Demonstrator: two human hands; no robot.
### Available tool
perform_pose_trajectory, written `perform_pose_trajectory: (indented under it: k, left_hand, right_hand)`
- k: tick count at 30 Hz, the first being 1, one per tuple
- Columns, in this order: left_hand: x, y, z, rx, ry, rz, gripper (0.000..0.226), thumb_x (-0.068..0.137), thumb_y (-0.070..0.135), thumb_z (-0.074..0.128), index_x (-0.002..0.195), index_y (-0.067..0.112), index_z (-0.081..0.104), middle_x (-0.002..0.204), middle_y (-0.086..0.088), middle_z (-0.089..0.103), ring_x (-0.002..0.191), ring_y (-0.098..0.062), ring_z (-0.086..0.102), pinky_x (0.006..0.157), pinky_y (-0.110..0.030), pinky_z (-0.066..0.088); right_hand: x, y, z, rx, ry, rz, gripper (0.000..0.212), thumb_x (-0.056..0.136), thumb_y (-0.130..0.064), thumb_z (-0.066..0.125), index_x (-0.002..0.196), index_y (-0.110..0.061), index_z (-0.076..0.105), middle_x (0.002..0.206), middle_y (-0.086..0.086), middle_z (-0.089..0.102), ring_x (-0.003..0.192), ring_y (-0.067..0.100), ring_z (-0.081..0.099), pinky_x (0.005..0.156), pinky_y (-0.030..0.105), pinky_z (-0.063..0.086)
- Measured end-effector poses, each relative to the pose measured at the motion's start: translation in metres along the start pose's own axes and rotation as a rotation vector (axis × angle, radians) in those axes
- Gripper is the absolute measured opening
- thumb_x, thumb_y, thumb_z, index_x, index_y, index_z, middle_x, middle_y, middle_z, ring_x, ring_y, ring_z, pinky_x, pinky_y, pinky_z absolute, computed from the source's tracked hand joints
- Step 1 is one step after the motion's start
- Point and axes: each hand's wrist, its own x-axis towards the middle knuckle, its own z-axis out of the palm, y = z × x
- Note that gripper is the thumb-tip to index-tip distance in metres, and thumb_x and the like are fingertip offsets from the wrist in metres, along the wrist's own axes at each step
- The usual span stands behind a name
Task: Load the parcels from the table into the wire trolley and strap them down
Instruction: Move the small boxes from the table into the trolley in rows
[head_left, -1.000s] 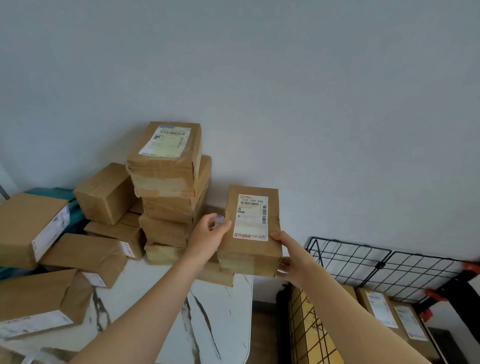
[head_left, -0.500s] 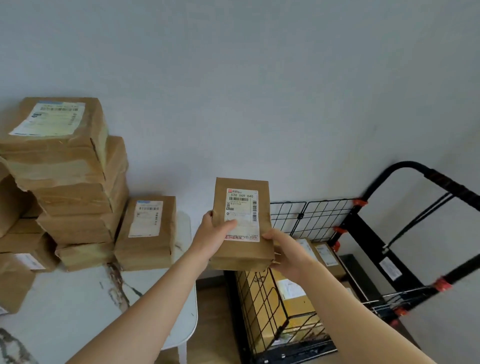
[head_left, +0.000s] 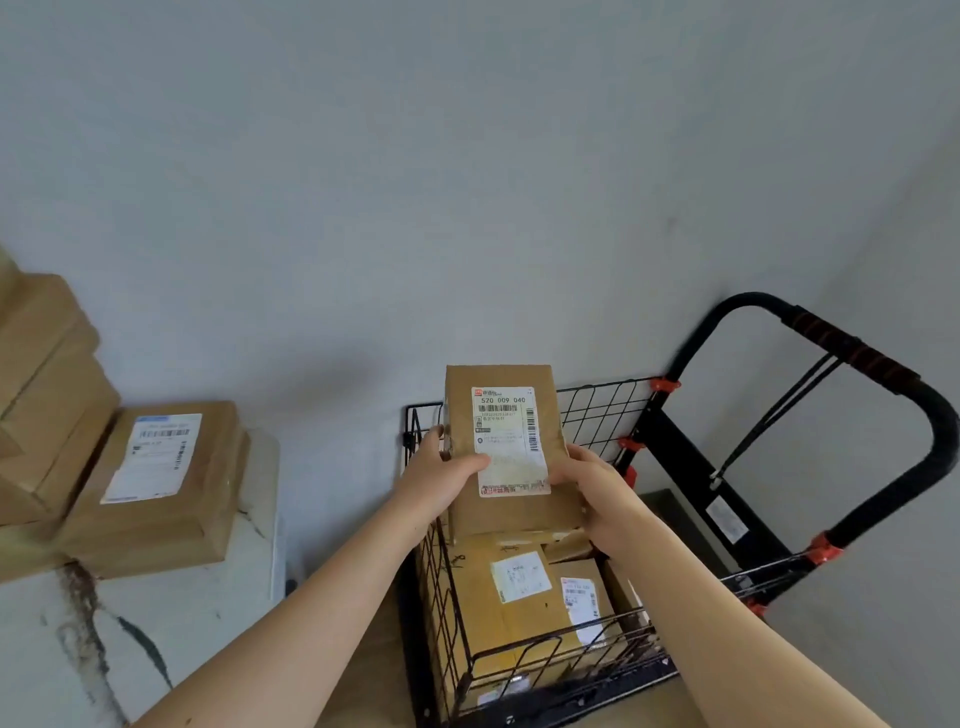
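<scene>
Since the frame half a second earlier, the held parcel (head_left: 503, 457) has travelled rightward, off the table side, and now stands over the wire trolley (head_left: 566, 693); the table stack has slid toward the left edge of the view. The parcel is a brown paper-wrapped box held upright, its white shipping label (head_left: 511, 441) facing the camera, its lower edge just above the parcels already loaded. The left hand (head_left: 441, 483) grips the parcel's left side: the thumb lies across the front, its tip on the label's lower left corner, and the remaining fingers pass behind the box, out of sight. The right hand (head_left: 597, 488) grips the right side in like fashion, thumb on the front at the label's lower right edge, fingers wrapped round the back. The parcel thus sits between the two hands, clear of the trolley's wire walls. Inside the trolley lie several labelled brown parcels (head_left: 519, 587), packed close together. The trolley's black handle (head_left: 836, 340) with its red-striped grip rises at the right, near the wall. On the white marbled table (head_left: 182, 623) at the left, one labelled parcel (head_left: 156, 488) rests flat beside a taller stack of boxes (head_left: 41, 395) cut off by the frame edge.
</scene>
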Motion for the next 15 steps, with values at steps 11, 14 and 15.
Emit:
perform_pose_trajectory:
  k: [11,14,15]
  left_hand:
    - [0.106,-0.014,0.187,0.027,0.02,-0.213,0.023,0.088,0.017,0.062,0.1,0.031,0.047,0.098,0.011,0.06,0.081,-0.002,0.056,0.068,-0.021,0.043]
    - [0.131,-0.037,0.228,0.01,0.024,-0.325,0.024,0.088,0.015,0.062,0.103,0.026,0.046,0.1,0.009,0.059,0.089,-0.009,0.056,0.08,-0.025,0.043]
    - [0.137,-0.044,0.239,-0.003,0.021,-0.367,0.026,0.088,0.015,0.062,0.106,0.024,0.046,0.1,0.008,0.059,0.086,-0.008,0.056,0.075,-0.023,0.043]
  right_hand:
    - [0.154,0.032,-0.169,-0.034,-0.018,0.211,0.042,0.076,-0.003,0.059,0.114,-0.02,0.056,0.11,0.012,0.064,0.105,0.031,0.058,0.089,0.045,0.051]
    - [0.193,0.052,-0.205,-0.09,-0.039,0.31,0.043,0.074,-0.001,0.057,0.114,-0.015,0.055,0.109,0.012,0.064,0.1,0.028,0.059,0.071,0.035,0.049]
    - [0.205,0.06,-0.214,-0.122,-0.04,0.35,0.042,0.073,0.0,0.056,0.114,-0.013,0.055,0.108,0.012,0.064,0.097,0.026,0.059,0.068,0.033,0.047]
